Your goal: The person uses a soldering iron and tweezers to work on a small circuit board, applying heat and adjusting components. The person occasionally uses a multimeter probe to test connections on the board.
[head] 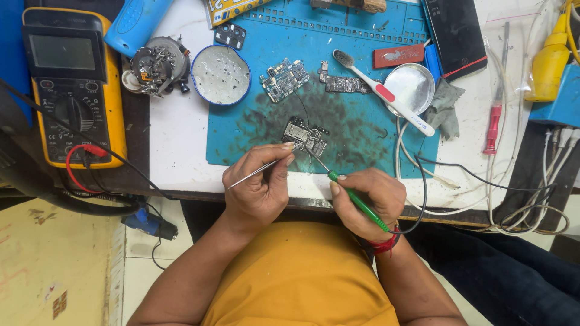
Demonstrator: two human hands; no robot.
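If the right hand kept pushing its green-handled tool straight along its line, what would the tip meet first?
The right hand aims the green-handled soldering iron up-left; its tip is already about at the small circuit board on the blue mat, by the tweezers held in the left hand. Contact is unclear.

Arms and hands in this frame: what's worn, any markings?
Both forearms are bare, no sleeves reaching them and no gloves. The left hand shows no rings or bands. The right hand has a red thread band around its wrist. An orange-yellow shirt covers the torso.

An electronics repair workshop: a yellow multimeter (72, 90) at left, bare circuit boards (284, 78) on a stained blue mat (362, 130), cables trailing right.
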